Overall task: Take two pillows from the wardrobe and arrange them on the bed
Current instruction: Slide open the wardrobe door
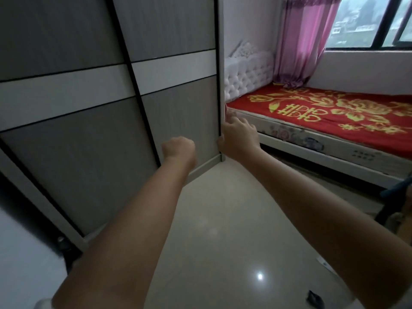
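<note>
Head view showed the fingers (pixel 231 117) of the right hand (pixel 239 136) spread apart and hooked on the outer edge of the grey sliding wardrobe door with a white stripe (pixel 180 90). The thumb pressed on the near side of that edge. The left hand (pixel 178 148) was curled into a loose fist, close to the front of the same door, and held nothing. I could not tell if its knuckles touched the panel.

No pillows could be seen. The wardrobe was shut, so they were most likely inside it. The bed with a red and gold flower cover (pixel 334 114) stood right beside the wardrobe, and its top was bare.

Things could go wrong. The fingers sat in the thin gap next to the bed and could get pinched if the door slid the wrong way. The grip was only on a thin edge, so it might slip off. The shiny pale floor (pixel 223 219) looked slippery for a hard pull.

I counted two hands, two sliding doors, one bed, one pink curtain (pixel 301 41), one window (pixel 374 21), and zero pillows.
</note>
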### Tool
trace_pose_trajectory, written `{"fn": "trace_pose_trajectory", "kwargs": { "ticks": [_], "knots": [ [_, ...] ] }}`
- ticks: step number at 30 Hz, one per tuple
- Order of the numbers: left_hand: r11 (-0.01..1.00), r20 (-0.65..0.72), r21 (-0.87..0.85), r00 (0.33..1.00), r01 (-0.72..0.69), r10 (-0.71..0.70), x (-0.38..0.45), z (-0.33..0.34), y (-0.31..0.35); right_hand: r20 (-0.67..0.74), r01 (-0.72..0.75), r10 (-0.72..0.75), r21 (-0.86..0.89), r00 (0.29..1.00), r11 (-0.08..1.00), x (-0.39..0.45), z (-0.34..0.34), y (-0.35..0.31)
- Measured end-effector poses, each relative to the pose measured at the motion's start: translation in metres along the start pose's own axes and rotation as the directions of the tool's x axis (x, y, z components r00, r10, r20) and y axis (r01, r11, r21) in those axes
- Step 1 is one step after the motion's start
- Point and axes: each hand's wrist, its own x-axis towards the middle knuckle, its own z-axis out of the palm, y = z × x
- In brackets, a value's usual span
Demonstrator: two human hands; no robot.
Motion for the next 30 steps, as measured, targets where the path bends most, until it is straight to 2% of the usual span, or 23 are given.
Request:
{"fn": "trace_pose_trajectory", "kwargs": {
  "ticks": [5,11,14,23,30],
  "knots": [
    [0.999,0.093,-0.009,0.995,-0.036,0.037,0.121,0.033,0.029,0.151,-0.040,0.036,0.018,0.988,0.999,0.101,0.065,0.053],
    [0.999,0.148,-0.012,0.988,-0.037,0.038,0.264,0.055,0.044,0.219,-0.105,0.104,-0.005,0.970,0.994,0.225,0.129,0.113],
    [0.999,0.131,-0.027,0.991,-0.036,0.039,0.329,0.067,0.051,0.248,-0.107,0.107,-0.012,0.963,0.994,0.280,0.160,0.137],
    [0.996,0.065,-0.013,0.994,-0.086,0.087,0.575,0.103,0.074,0.214,-0.082,0.078,0.012,0.974,0.997,0.513,0.248,0.199],
    [0.989,-0.013,-0.078,0.992,-0.125,0.125,0.760,0.112,0.117,0.176,-0.121,0.112,0.039,0.978,0.992,0.673,0.313,0.280]
  ]
}}
